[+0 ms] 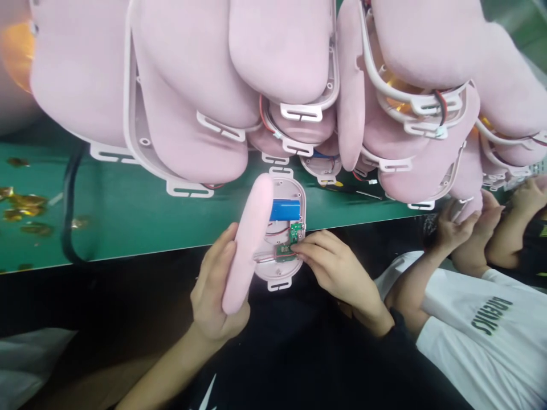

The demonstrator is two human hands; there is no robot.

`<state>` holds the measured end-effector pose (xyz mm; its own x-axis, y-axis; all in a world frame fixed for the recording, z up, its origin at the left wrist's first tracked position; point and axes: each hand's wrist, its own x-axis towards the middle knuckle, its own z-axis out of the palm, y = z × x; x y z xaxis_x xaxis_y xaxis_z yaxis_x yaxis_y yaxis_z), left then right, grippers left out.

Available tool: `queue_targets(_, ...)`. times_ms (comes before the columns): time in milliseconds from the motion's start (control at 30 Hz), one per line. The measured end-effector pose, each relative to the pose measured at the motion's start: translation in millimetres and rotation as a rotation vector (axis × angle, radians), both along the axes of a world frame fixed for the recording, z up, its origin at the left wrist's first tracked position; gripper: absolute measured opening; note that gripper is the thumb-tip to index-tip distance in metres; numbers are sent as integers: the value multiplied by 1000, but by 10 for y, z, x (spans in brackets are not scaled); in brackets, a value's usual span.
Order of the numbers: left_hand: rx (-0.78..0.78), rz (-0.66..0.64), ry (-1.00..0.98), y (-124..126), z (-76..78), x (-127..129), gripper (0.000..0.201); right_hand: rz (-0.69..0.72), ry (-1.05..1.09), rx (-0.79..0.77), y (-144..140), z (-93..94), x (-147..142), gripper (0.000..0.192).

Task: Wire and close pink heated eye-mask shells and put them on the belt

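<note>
My left hand (213, 285) grips a pink padded cover (250, 245), which stands on edge beside an opened pink plastic housing (280, 188). Inside that housing lie a blue battery pack (285, 210), thin red and dark wires, and two small green circuit boards (296, 232). The thumb and forefinger of my right hand (335, 265) are pinched together at the lower board, near its wires. What sits between those fingertips is too small to make out. White slotted tabs stick out at both ends of the housing.
Many pink padded housings (282, 45) are piled along the green table (128, 228). Orange film scraps (25, 205) and a black cable (70, 205) lie at left. A thin tool (368, 194) rests near the pile. At right, co-workers' hands (459, 228) handle pink parts.
</note>
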<state>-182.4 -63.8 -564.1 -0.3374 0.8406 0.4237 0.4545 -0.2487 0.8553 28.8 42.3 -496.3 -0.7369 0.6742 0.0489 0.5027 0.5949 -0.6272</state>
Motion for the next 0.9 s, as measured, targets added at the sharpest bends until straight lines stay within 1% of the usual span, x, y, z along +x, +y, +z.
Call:
queue_targets(67,-30,-7,-50,9,29,-4,76,55,-53,-52,12,34,-26,23)
queue_targets(133,-37,-15,-53,18,67,-11,75,84,-70,-63,22,63,-59,21)
queue_targets(200,-16,-22,-19,26,105,-20,76,61,-45,-61,30,73,-89,16)
queue_targets(300,-6,-38,10,39,135,-35,78,30,36,-47,33,39,-121,15)
queue_targets(367,-9,-44,7,45,131,-48,79,41,89,34,26,-12,-137,14)
queue_targets(467,10,-38,15,38,105,-70,76,53,136,228,11,-91,-161,9)
queue_targets(533,19,-44,25,28,86,-81,76,75,137,300,6,-126,-179,6)
queue_targets(700,20,-17,39,7,9,-83,75,121,53,319,24,-121,-226,8)
queue_targets(800,49,-27,35,4,-46,-86,75,125,-25,347,42,-82,-245,12)
queue_targets(900,62,-33,22,7,-63,-90,77,149,-73,361,48,-56,-244,15)
